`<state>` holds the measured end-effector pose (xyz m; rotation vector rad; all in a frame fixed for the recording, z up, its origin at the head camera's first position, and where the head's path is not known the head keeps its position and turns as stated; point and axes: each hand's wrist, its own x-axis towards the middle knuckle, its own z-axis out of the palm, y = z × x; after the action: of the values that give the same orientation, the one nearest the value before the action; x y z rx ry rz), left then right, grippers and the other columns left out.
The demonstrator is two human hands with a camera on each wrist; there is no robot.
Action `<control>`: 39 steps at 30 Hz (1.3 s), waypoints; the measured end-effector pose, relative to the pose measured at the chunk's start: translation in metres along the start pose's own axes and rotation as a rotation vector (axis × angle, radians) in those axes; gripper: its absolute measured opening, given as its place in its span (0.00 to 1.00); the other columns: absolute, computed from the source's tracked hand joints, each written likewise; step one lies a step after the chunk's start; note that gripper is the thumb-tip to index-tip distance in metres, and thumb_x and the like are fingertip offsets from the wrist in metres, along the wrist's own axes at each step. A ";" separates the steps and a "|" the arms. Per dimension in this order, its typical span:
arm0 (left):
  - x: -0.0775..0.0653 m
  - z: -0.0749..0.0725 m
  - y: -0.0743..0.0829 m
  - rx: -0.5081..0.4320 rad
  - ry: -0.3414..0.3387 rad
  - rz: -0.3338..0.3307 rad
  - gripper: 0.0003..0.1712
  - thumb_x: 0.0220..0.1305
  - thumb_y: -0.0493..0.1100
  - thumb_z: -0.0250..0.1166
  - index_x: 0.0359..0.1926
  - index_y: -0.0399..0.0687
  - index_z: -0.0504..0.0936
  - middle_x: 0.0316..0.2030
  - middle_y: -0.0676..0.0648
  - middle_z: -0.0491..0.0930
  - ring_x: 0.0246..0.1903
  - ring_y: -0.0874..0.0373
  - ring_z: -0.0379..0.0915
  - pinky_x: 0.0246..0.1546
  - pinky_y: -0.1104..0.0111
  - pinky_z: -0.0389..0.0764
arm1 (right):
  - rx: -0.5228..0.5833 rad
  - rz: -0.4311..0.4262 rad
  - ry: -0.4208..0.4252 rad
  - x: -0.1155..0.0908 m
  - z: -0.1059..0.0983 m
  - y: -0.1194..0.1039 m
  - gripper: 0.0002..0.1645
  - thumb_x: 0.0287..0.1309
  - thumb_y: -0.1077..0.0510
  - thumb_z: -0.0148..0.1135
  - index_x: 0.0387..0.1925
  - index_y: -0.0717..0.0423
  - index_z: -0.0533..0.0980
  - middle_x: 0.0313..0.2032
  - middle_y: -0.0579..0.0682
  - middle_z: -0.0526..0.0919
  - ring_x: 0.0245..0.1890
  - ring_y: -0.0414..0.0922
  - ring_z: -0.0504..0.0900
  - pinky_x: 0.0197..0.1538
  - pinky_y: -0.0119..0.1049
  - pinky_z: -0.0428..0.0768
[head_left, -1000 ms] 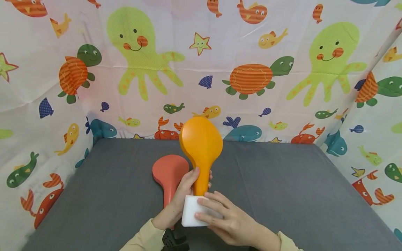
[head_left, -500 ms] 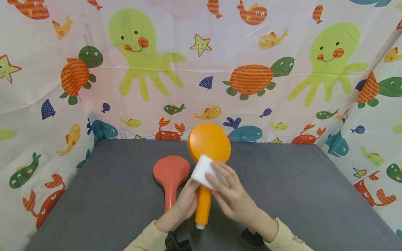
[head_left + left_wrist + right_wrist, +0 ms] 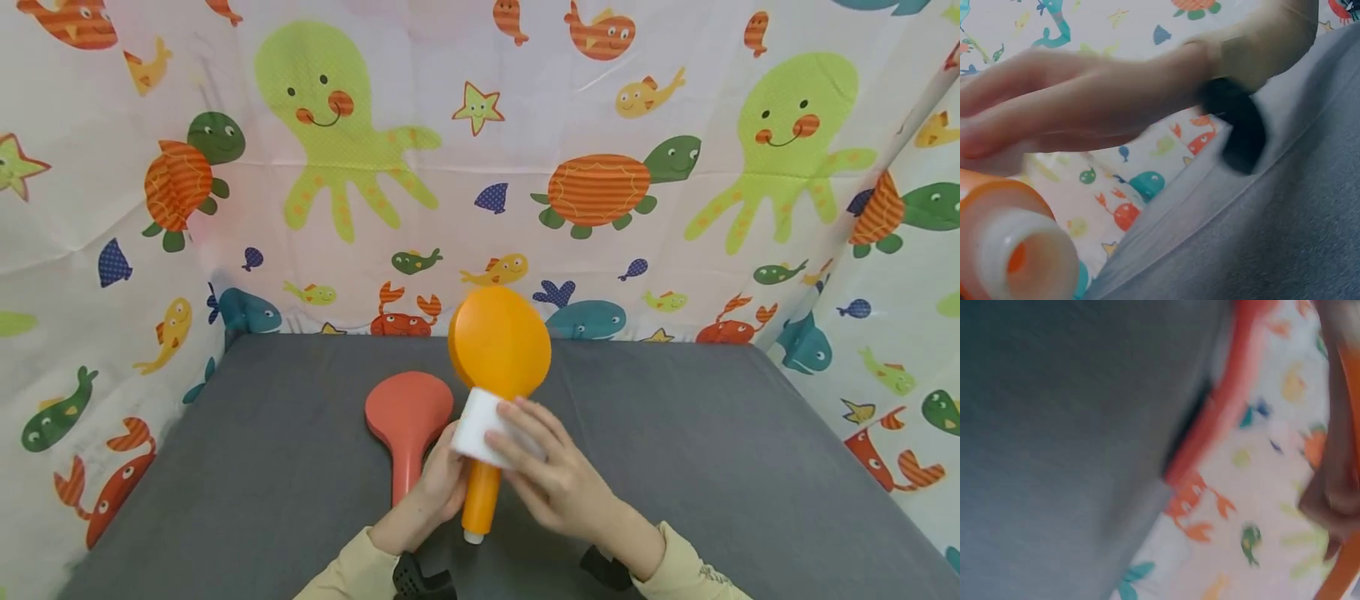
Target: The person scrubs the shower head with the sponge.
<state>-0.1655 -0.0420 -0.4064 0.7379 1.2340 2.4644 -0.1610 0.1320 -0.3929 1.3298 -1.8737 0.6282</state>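
Note:
My left hand [image 3: 442,479] grips the handle of an orange handheld shower head [image 3: 498,342], which is held up and tilted a little. Its round, smooth back faces me. At the lower end of the handle, the left wrist view shows a hollow white fitting [image 3: 1035,250]. Between thumb and fingers my right hand [image 3: 551,471] holds a white block-shaped sponge [image 3: 478,421] against the front of the handle, just below the round head. The sponge covers that part of the handle and some left fingers.
Behind my left hand a red shower head [image 3: 408,408] of the same shape lies on the grey cloth-covered table [image 3: 675,450]. A curtain [image 3: 480,183] printed with sea animals surrounds the table at the back and sides. Both wrists wear black straps [image 3: 423,579].
The sponge went from the bottom of the handle up to its neck, then slid slightly down. The orange shower head shifted a bit right, and its white end came into view.

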 end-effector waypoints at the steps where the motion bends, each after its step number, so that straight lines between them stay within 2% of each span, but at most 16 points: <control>1: 0.000 0.000 -0.002 0.006 0.023 -0.015 0.15 0.74 0.47 0.44 0.43 0.51 0.77 0.35 0.54 0.76 0.33 0.63 0.72 0.37 0.73 0.75 | -0.011 0.056 0.022 0.005 -0.002 0.006 0.22 0.67 0.54 0.48 0.58 0.60 0.71 0.61 0.64 0.65 0.61 0.61 0.61 0.65 0.47 0.58; 3: 0.001 0.001 -0.006 0.013 0.049 -0.061 0.15 0.74 0.44 0.44 0.44 0.46 0.77 0.36 0.51 0.76 0.33 0.60 0.73 0.39 0.70 0.75 | -0.023 0.164 0.057 0.013 -0.005 0.017 0.24 0.68 0.51 0.48 0.61 0.58 0.69 0.62 0.63 0.62 0.62 0.60 0.60 0.64 0.48 0.61; 5: 0.002 0.002 -0.008 0.024 0.072 -0.090 0.16 0.74 0.44 0.43 0.43 0.43 0.76 0.36 0.49 0.76 0.32 0.58 0.73 0.39 0.69 0.76 | -0.027 0.238 0.075 0.016 -0.007 0.023 0.26 0.68 0.50 0.47 0.63 0.57 0.67 0.63 0.62 0.61 0.62 0.59 0.59 0.62 0.49 0.63; 8: 0.003 0.002 -0.008 0.023 0.101 -0.093 0.16 0.74 0.44 0.43 0.44 0.44 0.76 0.36 0.50 0.76 0.34 0.58 0.73 0.41 0.68 0.75 | -0.008 0.244 0.067 0.012 -0.004 0.021 0.26 0.68 0.50 0.47 0.62 0.57 0.67 0.63 0.62 0.61 0.62 0.59 0.59 0.63 0.49 0.63; 11: 0.003 -0.001 -0.005 -0.006 0.134 -0.060 0.16 0.74 0.45 0.44 0.43 0.48 0.78 0.36 0.52 0.77 0.35 0.61 0.72 0.41 0.70 0.75 | 0.028 0.124 0.010 -0.001 0.003 0.008 0.24 0.68 0.53 0.48 0.59 0.61 0.69 0.62 0.65 0.62 0.61 0.62 0.59 0.65 0.47 0.59; 15: 0.004 -0.007 0.001 -0.038 0.155 -0.017 0.18 0.75 0.45 0.41 0.44 0.50 0.79 0.36 0.52 0.79 0.34 0.61 0.75 0.39 0.71 0.76 | 0.073 -0.097 -0.146 -0.023 0.008 -0.012 0.21 0.65 0.56 0.52 0.57 0.61 0.72 0.60 0.64 0.66 0.61 0.60 0.62 0.65 0.45 0.60; 17: 0.006 -0.008 0.004 -0.048 0.145 -0.007 0.19 0.75 0.44 0.40 0.45 0.48 0.79 0.36 0.51 0.79 0.34 0.59 0.76 0.40 0.70 0.77 | 0.095 -0.173 -0.212 -0.028 0.008 -0.016 0.22 0.62 0.57 0.56 0.56 0.59 0.72 0.60 0.62 0.67 0.61 0.58 0.63 0.64 0.45 0.61; 19: 0.006 -0.009 0.005 -0.041 0.130 -0.003 0.19 0.75 0.44 0.41 0.46 0.49 0.79 0.37 0.51 0.80 0.35 0.59 0.76 0.40 0.70 0.77 | 0.097 -0.202 -0.233 -0.028 0.008 -0.016 0.22 0.62 0.57 0.57 0.57 0.58 0.72 0.60 0.60 0.68 0.61 0.57 0.64 0.64 0.45 0.60; 21: 0.005 -0.008 0.004 -0.033 0.112 0.002 0.16 0.73 0.45 0.45 0.45 0.50 0.80 0.37 0.51 0.80 0.34 0.60 0.77 0.39 0.70 0.77 | 0.059 -0.209 -0.178 -0.023 0.007 -0.010 0.20 0.62 0.57 0.56 0.55 0.58 0.73 0.59 0.62 0.69 0.59 0.58 0.65 0.63 0.46 0.61; 23: 0.005 -0.006 0.002 -0.014 0.102 0.009 0.13 0.71 0.47 0.50 0.44 0.51 0.81 0.36 0.52 0.80 0.34 0.62 0.76 0.38 0.71 0.77 | 0.009 -0.168 -0.090 -0.013 0.005 -0.002 0.19 0.64 0.56 0.53 0.54 0.59 0.74 0.58 0.64 0.69 0.58 0.60 0.65 0.63 0.47 0.62; 27: 0.005 -0.003 -0.002 0.011 0.066 0.014 0.13 0.71 0.43 0.49 0.46 0.47 0.79 0.40 0.50 0.78 0.37 0.60 0.74 0.42 0.69 0.76 | -0.071 0.061 0.048 0.008 -0.003 0.016 0.22 0.67 0.53 0.49 0.57 0.60 0.72 0.61 0.64 0.66 0.60 0.61 0.62 0.64 0.47 0.60; 29: 0.006 -0.002 -0.004 0.017 0.043 0.004 0.15 0.73 0.40 0.45 0.51 0.41 0.76 0.43 0.46 0.77 0.40 0.57 0.75 0.46 0.66 0.76 | -0.081 0.175 0.065 0.015 -0.007 0.021 0.24 0.68 0.51 0.47 0.60 0.58 0.69 0.63 0.62 0.63 0.62 0.61 0.59 0.65 0.47 0.59; 31: 0.006 -0.001 -0.005 0.018 0.040 -0.002 0.16 0.73 0.39 0.44 0.52 0.38 0.74 0.44 0.45 0.77 0.40 0.56 0.75 0.47 0.63 0.76 | -0.083 0.223 0.052 0.016 -0.009 0.021 0.25 0.68 0.50 0.46 0.62 0.56 0.68 0.64 0.61 0.61 0.63 0.60 0.58 0.65 0.47 0.59; 33: 0.005 -0.001 -0.005 0.015 0.069 0.001 0.15 0.73 0.40 0.46 0.51 0.40 0.74 0.43 0.47 0.77 0.40 0.57 0.74 0.47 0.66 0.75 | -0.067 0.192 0.022 0.012 -0.008 0.016 0.25 0.68 0.51 0.46 0.61 0.57 0.69 0.64 0.62 0.61 0.63 0.60 0.58 0.65 0.46 0.59; 37: 0.004 -0.003 -0.001 0.005 0.096 0.006 0.15 0.73 0.45 0.46 0.49 0.44 0.76 0.41 0.51 0.78 0.38 0.60 0.74 0.43 0.70 0.75 | 0.013 0.003 -0.083 -0.008 0.000 -0.002 0.22 0.67 0.54 0.48 0.58 0.61 0.71 0.61 0.65 0.64 0.61 0.61 0.61 0.66 0.44 0.58; 39: 0.004 -0.004 0.001 0.016 0.093 -0.001 0.17 0.74 0.45 0.44 0.51 0.42 0.75 0.41 0.50 0.78 0.38 0.60 0.74 0.42 0.70 0.76 | 0.062 -0.093 -0.147 -0.017 0.002 -0.008 0.21 0.65 0.56 0.52 0.57 0.61 0.72 0.61 0.64 0.65 0.61 0.60 0.62 0.65 0.44 0.59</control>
<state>-0.1716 -0.0437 -0.4060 0.6329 1.2876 2.5164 -0.1505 0.1376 -0.4082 1.5306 -1.9088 0.5582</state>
